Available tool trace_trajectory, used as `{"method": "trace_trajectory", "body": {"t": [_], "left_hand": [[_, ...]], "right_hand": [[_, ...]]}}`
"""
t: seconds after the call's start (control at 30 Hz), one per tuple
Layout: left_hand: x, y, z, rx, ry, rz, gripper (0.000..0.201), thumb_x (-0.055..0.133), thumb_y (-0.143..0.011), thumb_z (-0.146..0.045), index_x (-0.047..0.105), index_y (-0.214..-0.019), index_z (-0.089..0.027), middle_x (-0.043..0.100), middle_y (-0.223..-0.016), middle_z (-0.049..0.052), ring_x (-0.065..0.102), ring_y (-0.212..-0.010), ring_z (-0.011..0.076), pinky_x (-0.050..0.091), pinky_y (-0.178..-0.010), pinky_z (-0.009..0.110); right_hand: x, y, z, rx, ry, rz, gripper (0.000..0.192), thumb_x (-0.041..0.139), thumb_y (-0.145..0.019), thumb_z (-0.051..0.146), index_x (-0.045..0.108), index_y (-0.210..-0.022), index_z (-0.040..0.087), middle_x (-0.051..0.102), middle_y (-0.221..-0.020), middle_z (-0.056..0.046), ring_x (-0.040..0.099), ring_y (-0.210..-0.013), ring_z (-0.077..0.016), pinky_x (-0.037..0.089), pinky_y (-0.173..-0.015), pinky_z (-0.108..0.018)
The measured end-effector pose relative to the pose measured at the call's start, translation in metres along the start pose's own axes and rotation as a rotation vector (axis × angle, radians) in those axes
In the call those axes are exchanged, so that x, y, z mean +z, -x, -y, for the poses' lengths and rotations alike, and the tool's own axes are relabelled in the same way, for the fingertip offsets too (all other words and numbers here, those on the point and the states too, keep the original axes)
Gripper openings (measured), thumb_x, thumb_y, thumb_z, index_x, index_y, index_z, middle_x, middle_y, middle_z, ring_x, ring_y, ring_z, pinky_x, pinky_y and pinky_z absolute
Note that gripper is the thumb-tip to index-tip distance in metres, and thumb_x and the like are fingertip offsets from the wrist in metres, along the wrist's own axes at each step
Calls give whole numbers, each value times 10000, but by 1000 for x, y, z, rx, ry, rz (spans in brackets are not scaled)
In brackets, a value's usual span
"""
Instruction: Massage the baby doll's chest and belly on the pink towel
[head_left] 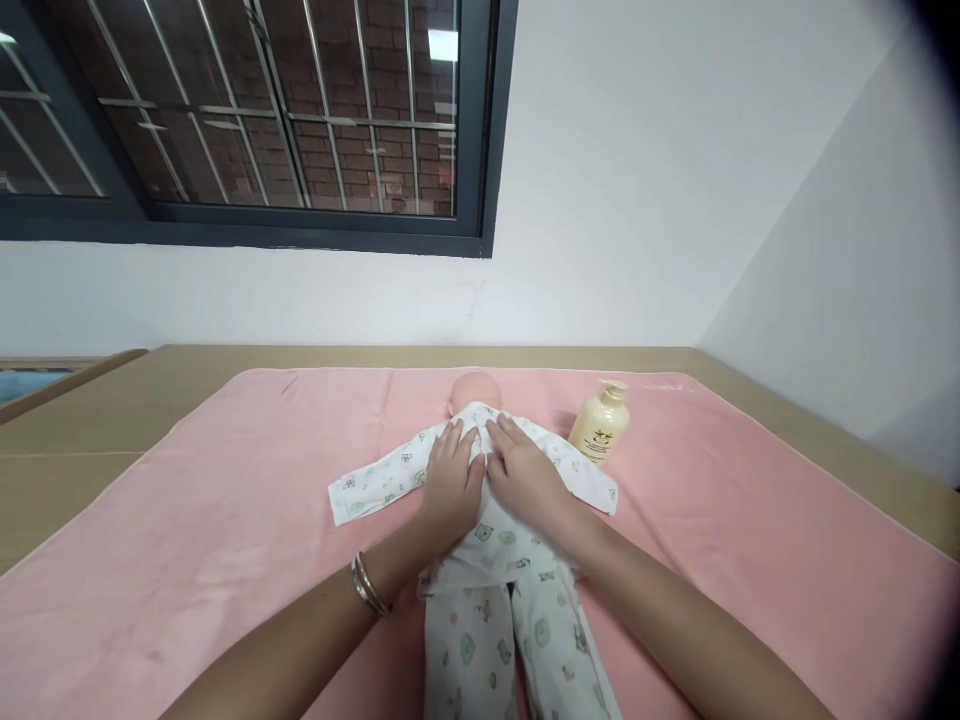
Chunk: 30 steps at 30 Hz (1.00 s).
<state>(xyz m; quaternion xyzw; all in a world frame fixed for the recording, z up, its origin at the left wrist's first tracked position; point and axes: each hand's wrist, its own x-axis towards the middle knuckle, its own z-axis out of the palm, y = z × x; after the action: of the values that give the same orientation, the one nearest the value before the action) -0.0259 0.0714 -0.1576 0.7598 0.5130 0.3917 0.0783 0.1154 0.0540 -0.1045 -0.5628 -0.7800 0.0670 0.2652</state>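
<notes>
A baby doll (475, 390) lies on the pink sheet (247, 540), its bald head toward the wall and no face showing. It wears a white long-sleeved top (487, 540) and matching white trousers (469, 650), both printed with small green and brown figures. Its sleeves spread out to both sides. My left hand (454, 475) rests flat on the upper left of the top, fingers stretched out. Opposite it, my right hand (525, 475) lies flat on the upper right, thumbs close together near the middle. The trouser ends run out of view at the bottom.
A pale yellow pump bottle (600, 422) stands just beyond the doll's right sleeve. Wooden table surface (97, 440) borders the sheet. Behind rise a white wall (600, 200) and a dark-framed window (315, 225) with metal bars. A silver bangle (367, 585) circles my left wrist.
</notes>
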Motion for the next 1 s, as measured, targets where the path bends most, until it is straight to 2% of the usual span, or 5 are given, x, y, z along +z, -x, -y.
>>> {"method": "trace_trajectory", "body": {"t": [0.2, 0.37, 0.57, 0.77, 1.0], "left_hand": [[3, 9, 1, 44, 141, -162, 433, 293, -975, -301, 424, -1367, -172, 429, -1453, 128, 348, -1373, 238, 280, -1139, 506], [3, 14, 2, 108, 161, -243, 462, 255, -985, -318, 348, -1410, -161, 389, -1468, 157, 339, -1375, 247, 291, -1124, 523], [5, 14, 2, 111, 173, -265, 462, 245, -989, -337, 354, -1401, -159, 394, -1458, 165, 342, -1369, 249, 296, -1120, 523], [4, 16, 2, 157, 120, -298, 457, 232, -986, -324, 362, -1390, -154, 401, -1451, 170, 314, -1385, 254, 270, -1124, 535], [3, 13, -3, 118, 2, -281, 447, 322, -964, -315, 372, -1377, -151, 371, -1476, 171, 259, -1413, 270, 242, -1130, 544]], "right_hand": [[-10, -3, -5, -88, -106, -211, 507, 375, -904, 221, 420, -1402, 133, 284, -1536, -122, 234, -1423, -229, 270, -1135, -452], [9, -1, -2, -207, 45, -1, 472, 384, -929, 260, 457, -1381, 141, 347, -1506, -132, 231, -1420, -266, 212, -1141, -508], [1, 1, 1, -196, 44, -186, 488, 360, -929, 245, 420, -1399, 127, 268, -1542, -125, 181, -1436, -242, 186, -1150, -486], [2, 3, 5, -213, 103, 66, 470, 398, -920, 228, 453, -1384, 171, 349, -1508, -121, 222, -1421, -267, 197, -1129, -513], [-11, 0, 5, -229, 81, -56, 464, 372, -945, 256, 443, -1391, 148, 317, -1523, -123, 252, -1410, -260, 214, -1136, -480]]}}
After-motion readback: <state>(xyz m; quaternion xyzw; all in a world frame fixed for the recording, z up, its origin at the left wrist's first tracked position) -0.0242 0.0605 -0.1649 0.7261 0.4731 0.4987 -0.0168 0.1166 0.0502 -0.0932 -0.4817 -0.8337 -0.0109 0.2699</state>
